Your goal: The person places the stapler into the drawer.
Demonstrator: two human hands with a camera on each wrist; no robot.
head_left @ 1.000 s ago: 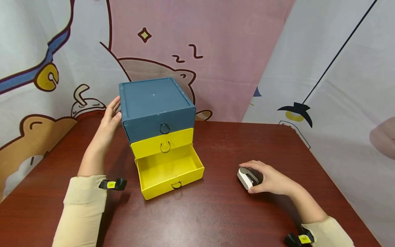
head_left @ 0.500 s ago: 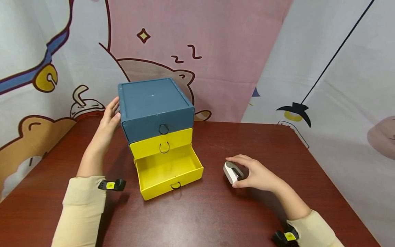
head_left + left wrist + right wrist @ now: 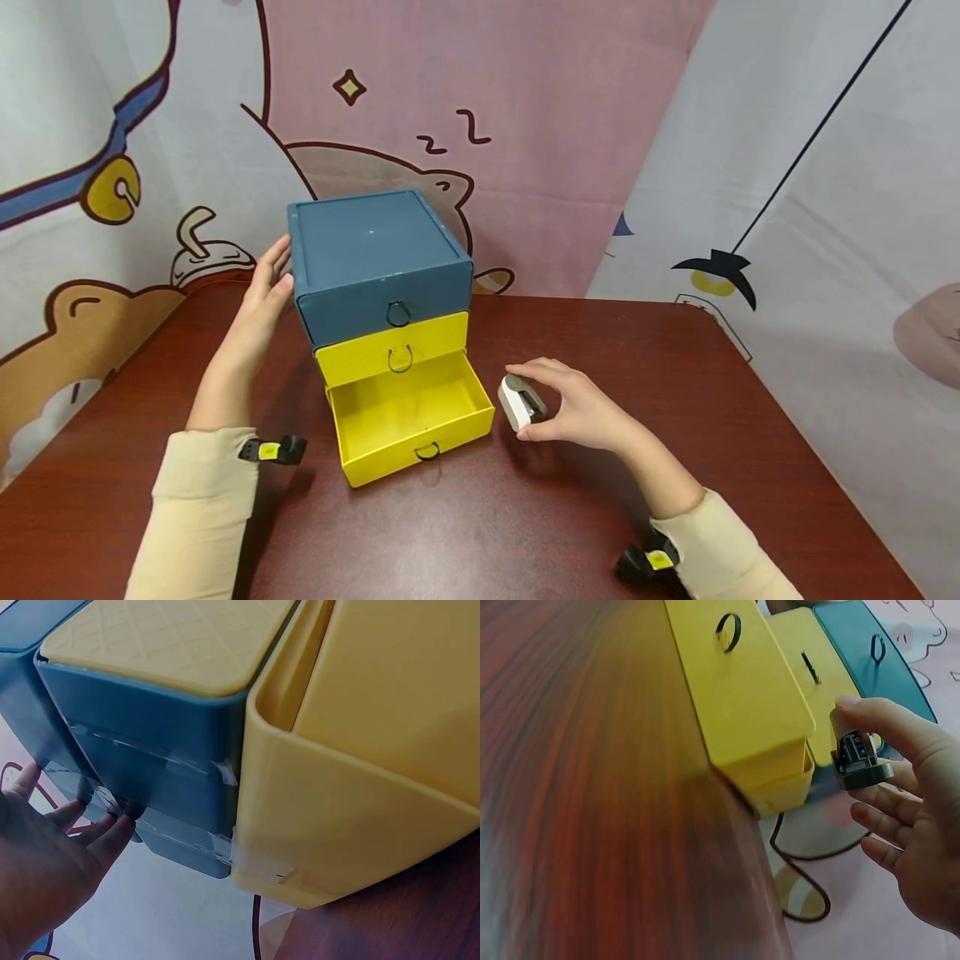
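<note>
A three-tier drawer box (image 3: 375, 242) stands left of centre in the head view, with a blue top and front. The bottom yellow drawer (image 3: 412, 408) is pulled out, nothing inside it. Above it, the middle yellow drawer (image 3: 393, 347) sticks out a little. My left hand (image 3: 258, 304) rests its extended fingertips against the box's blue left side, also visible in the left wrist view. Between thumb and fingers, my right hand (image 3: 573, 408) pinches a small white and grey stapler (image 3: 517, 402), held just right of the bottom drawer. The right wrist view shows the stapler's metal end (image 3: 857, 754).
Both things are on or over a dark red-brown wooden table (image 3: 360, 542). Behind it hangs a cartoon-printed cloth (image 3: 555, 167). Black ring pulls hang on the drawer fronts, including the bottom ring pull (image 3: 427, 451).
My right hand has carried the stapler left across the table, close to the bottom drawer's right side. The left hand and the drawer box stay as they were.
</note>
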